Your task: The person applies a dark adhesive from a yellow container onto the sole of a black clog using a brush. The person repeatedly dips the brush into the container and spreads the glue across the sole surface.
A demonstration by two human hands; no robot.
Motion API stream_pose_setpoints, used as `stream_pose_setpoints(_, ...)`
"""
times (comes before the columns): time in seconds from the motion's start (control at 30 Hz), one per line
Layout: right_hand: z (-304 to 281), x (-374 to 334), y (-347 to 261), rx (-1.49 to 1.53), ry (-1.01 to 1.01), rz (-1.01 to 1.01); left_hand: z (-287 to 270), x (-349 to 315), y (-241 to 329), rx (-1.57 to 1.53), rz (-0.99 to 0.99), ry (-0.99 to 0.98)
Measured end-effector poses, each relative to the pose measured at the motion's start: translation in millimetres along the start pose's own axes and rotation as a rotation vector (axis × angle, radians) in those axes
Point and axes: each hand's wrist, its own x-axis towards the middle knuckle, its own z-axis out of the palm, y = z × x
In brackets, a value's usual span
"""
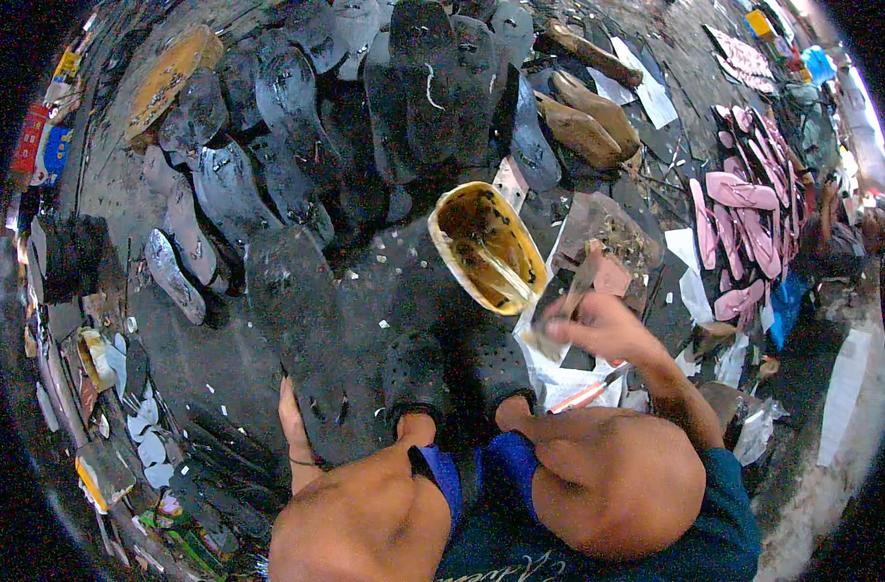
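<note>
holding a flat grey brush-like tool [570, 296], the right hand [607, 328] is closed at centre right, its long axis pointing up-left toward the oval yellow glue bowl [488, 247]. left hand [292, 427], lower left, rests on a black rubber sole [302, 320]; its grip can't be made out.

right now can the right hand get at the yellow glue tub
Probably yes. The right hand, holding a brush, sits just beside the yellow tub, whose open top faces it with nothing in between.

Person in blue shorts, bare knees and arms

The shorts [520, 524] are dark blue with a brighter blue hem; black perforated clogs [452, 373] cover both feet, and a thin dark band [306, 462] circles the left wrist.
</note>
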Motion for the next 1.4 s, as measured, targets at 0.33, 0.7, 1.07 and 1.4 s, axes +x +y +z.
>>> stream_pose_setpoints(0.33, 55.6, 90.8, -143.9, 0.311, 0.15, -0.698, 132.2, 82.7, 50.7, -0.512, -0.074, -0.308)
stream_pose_setpoints(0.7, 85.7, 72.9, -126.6, -0.064, 0.205, -1.362, 100.8, 112.5, 50.0, -0.64, -0.077, -0.152)
stream_pose_setpoints(1.07, 49.0, 117.5, -155.0, -0.269, 0.501, -1.285, 138.5, 72.6, 41.4, -0.323, -0.079, -0.401)
stream_pose_setpoints(1.4, 67.4, 87.0, -147.7, -0.316, 0.46, -1.338, 138.3, 88.6, 55.8, -0.651, -0.106, -0.573)
